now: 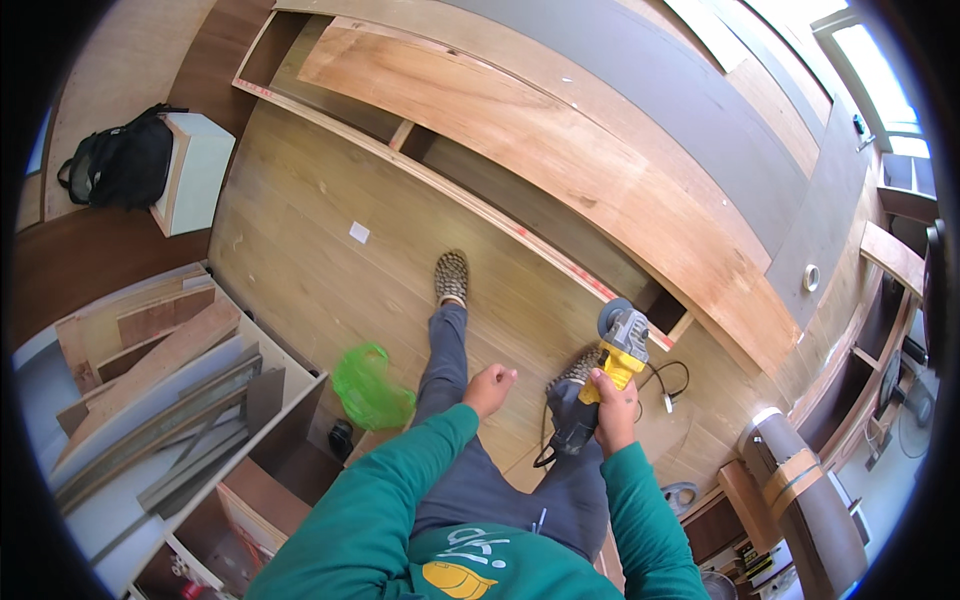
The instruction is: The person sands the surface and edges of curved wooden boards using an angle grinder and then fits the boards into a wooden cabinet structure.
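An angle grinder (620, 350) with a yellow and grey body is gripped in my right hand (616, 408), whose fingers wrap round its handle. Its round grey disc (612, 316) points away from me, close to the near edge of a long wooden frame (548, 262). A black cable hangs beside the tool. My left hand (489, 390) hovers over the floor between my legs, fingers curled in, with nothing visible in it. Both forearms are in green sleeves.
Long boards (560, 130) lie across the frame. A green plastic bag (372, 388) and a small white square (359, 232) lie on the wood floor. At left stand a bin of offcuts (270, 350) and a black backpack (125, 160). A tape roll (811, 278) sits at right.
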A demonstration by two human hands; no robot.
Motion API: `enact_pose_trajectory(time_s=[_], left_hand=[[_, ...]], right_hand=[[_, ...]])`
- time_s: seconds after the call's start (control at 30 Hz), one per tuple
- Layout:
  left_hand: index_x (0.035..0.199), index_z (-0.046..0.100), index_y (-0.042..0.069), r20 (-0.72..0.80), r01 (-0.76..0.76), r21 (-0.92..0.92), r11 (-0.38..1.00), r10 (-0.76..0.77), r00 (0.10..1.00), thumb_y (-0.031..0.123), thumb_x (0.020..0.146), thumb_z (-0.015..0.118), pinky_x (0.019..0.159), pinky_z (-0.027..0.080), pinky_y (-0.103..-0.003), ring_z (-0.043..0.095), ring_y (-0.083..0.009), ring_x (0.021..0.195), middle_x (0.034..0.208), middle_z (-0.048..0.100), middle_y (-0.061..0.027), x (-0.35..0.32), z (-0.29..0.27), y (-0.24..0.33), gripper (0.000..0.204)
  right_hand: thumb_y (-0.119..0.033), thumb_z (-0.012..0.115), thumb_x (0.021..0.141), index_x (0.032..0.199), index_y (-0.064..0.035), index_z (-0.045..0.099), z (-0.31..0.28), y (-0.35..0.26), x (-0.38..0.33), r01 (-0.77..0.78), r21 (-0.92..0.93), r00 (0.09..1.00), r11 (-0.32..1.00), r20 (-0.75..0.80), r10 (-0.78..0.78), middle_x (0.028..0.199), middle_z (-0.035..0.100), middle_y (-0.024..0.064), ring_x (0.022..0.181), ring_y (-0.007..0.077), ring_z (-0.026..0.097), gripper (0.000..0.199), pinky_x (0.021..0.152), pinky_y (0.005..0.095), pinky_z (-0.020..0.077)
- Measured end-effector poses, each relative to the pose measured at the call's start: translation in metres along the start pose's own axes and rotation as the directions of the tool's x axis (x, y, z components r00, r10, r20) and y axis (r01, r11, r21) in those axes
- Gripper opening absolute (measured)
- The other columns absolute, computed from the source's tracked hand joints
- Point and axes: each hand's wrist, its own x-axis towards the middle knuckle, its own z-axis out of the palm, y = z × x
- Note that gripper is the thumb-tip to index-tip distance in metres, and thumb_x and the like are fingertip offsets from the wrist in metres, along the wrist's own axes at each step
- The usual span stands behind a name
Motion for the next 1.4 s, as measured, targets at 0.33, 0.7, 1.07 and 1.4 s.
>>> enact_pose_trajectory(time_s=[0.33,0.7,1.07,1.4], left_hand=[[0.102,0.069,0.004,-0.126,-0.004,-0.073,0.997,-0.005,0.992,0.037,0.097,0.068,0.081,0.055,-0.039,0.071,-0.0292,0.088,0.095,0.073,-0.0165,0.022,-0.237,-0.045,0.033],[0.118,0.066,0.003,-0.005,0.224,0.012,0.975,-0.224,0.975,0.043,0.098,0.065,0.094,0.053,-0.040,0.067,-0.0343,0.104,0.113,0.071,-0.0187,0.001,-0.281,-0.062,0.045],[0.149,0.050,0.005,0.051,0.100,0.493,0.864,-0.144,0.988,0.049,0.095,0.063,0.120,0.034,-0.047,0.043,-0.0363,0.144,0.155,0.048,-0.0183,0.050,-0.312,0.044,0.071],[0.150,0.049,0.008,0.153,0.038,0.778,0.627,-0.247,0.957,0.048,0.093,0.063,0.123,0.025,-0.053,0.033,-0.0368,0.150,0.161,0.040,-0.0172,0.093,-0.365,0.025,0.071]], right_hand=[[-0.009,0.073,0.090,0.118,-0.0034,0.060,0.182,-0.010,0.012,-0.002,-0.060,1.000,0.998,-0.001,0.001,0.101,0.065,0.0022,0.087,0.0134,0.063,0.031,0.079,0.0310,0.0507],[-0.009,0.074,0.089,0.119,-0.0031,0.060,0.292,-0.057,0.061,0.119,-0.084,0.985,0.989,0.135,-0.107,0.101,0.065,0.0019,0.089,0.0126,0.061,0.033,0.080,0.0300,0.0495],[-0.012,0.081,0.084,0.116,-0.0026,0.062,0.298,-0.066,0.145,0.153,-0.169,0.984,0.974,0.119,-0.134,0.101,0.067,0.0024,0.088,0.0130,0.063,0.038,0.081,0.0305,0.0510],[-0.006,0.078,0.084,0.116,-0.0013,0.060,0.297,-0.035,0.186,0.182,-0.128,0.976,0.975,-0.099,-0.195,0.096,0.070,0.0047,0.082,0.0139,0.067,0.037,0.078,0.0305,0.0528]])
